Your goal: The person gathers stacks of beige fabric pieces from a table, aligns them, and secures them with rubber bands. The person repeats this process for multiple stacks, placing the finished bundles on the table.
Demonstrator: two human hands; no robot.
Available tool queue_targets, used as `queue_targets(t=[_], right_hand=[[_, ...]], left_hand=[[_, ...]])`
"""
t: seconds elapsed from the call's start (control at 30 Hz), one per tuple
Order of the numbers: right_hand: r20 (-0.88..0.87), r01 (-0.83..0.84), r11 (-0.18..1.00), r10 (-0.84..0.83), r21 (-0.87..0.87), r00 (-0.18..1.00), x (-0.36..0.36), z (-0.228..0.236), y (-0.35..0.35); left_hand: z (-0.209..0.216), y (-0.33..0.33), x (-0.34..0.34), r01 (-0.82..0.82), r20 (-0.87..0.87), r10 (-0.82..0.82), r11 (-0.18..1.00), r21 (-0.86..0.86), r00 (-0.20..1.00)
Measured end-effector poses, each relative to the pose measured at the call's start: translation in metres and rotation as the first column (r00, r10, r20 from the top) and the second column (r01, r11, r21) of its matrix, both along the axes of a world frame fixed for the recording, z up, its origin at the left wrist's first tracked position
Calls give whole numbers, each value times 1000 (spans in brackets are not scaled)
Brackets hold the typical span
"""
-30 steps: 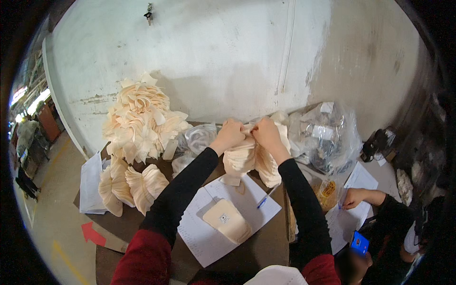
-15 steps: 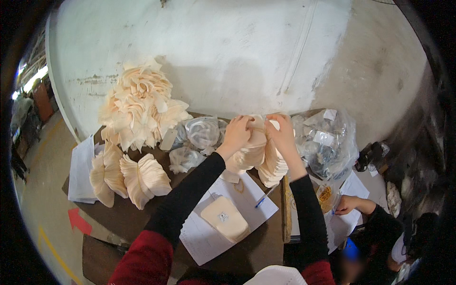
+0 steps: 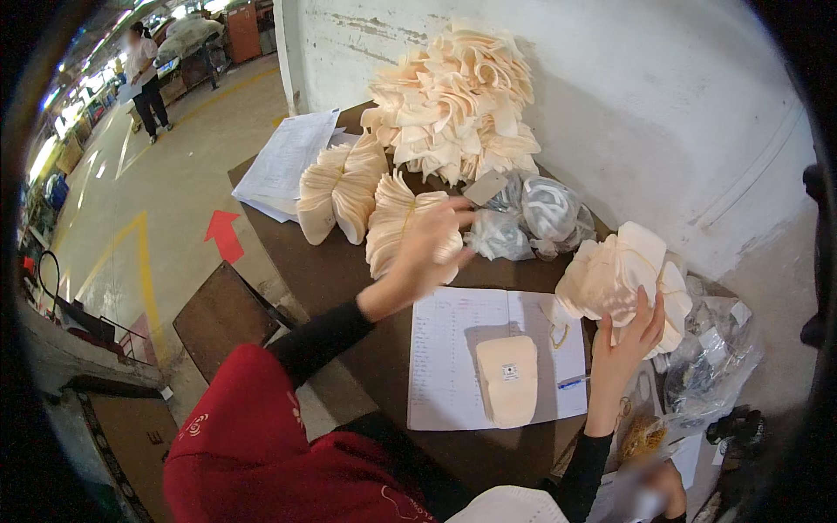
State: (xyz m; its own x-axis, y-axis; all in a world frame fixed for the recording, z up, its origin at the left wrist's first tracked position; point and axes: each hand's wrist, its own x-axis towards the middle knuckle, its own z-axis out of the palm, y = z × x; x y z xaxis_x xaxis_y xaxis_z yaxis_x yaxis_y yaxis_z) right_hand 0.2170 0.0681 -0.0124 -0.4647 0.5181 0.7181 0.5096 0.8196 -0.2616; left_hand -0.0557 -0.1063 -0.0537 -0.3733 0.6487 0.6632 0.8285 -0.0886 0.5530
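Observation:
My left hand (image 3: 418, 257), a little blurred, hovers with spread fingers over a tied bundle of cream, pad-shaped pieces (image 3: 390, 218); whether it touches them I cannot tell. A second tied bundle (image 3: 340, 187) lies just left of that one. My right hand (image 3: 629, 336) rests with outstretched fingers against the near side of another cream bundle (image 3: 610, 270), which has a yellowish band across it. Between my hands lies an open notebook (image 3: 449, 375) with handwritten columns. On it sit a neat stack of cream pads (image 3: 508, 392) with a small white label and a blue pen (image 3: 573, 382).
A tall loose pile of cream pieces (image 3: 462, 96) leans against the wall. Clear plastic bags (image 3: 554, 213) lie centre back and a larger bag (image 3: 711, 357) at right. Papers (image 3: 288, 161) cover the far left corner. A co-worker's hand (image 3: 670, 488) is at lower right; a person (image 3: 141, 70) stands far off.
The view has swung left. Both hands were at the right-hand bundle; my left hand has left it and reached over to the left bundles, while my right stays on it.

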Motion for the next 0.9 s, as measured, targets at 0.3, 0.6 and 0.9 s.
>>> queue_targets(t=[0.3, 0.6, 0.9], right_hand=[[142, -659, 744, 668, -107, 731, -119, 3, -70], [274, -500, 860, 507, -100, 817, -212, -70, -82], [184, -471, 879, 476, -73, 860, -208, -76, -93]], left_hand=[[-37, -31, -84, -338, -87, 333, 939, -56, 939], [-7, 16, -131, -8, -115, -83, 780, -626, 990], [4, 0, -150, 188, 134, -134, 600, -777, 982]])
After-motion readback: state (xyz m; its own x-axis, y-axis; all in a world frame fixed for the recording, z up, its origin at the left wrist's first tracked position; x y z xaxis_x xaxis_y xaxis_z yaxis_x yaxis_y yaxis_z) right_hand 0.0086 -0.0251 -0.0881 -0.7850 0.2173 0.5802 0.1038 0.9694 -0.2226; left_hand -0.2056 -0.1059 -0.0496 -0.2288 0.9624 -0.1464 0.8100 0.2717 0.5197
